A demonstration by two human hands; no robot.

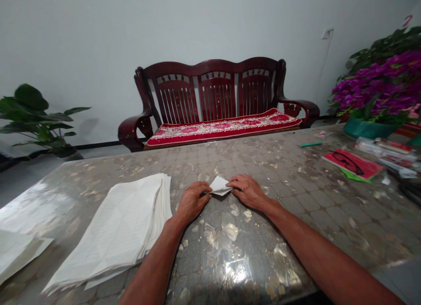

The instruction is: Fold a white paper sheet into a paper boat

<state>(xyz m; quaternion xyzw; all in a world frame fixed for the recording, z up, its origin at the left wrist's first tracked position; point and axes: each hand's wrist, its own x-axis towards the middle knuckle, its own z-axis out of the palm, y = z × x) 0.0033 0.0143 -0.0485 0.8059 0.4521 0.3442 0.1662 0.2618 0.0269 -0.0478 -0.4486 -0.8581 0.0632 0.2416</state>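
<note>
Pressing a folded paper (219, 186) flat, left hand (192, 201) and right hand (246, 190) (fingers curled, pinching its edges) beside a stack (125, 226).

small white folded paper (219, 185), flat on table

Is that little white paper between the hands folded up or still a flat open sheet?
Folded. The small paper is far smaller than the sheets in the stack, and the left hand and right hand pinch it.
</note>
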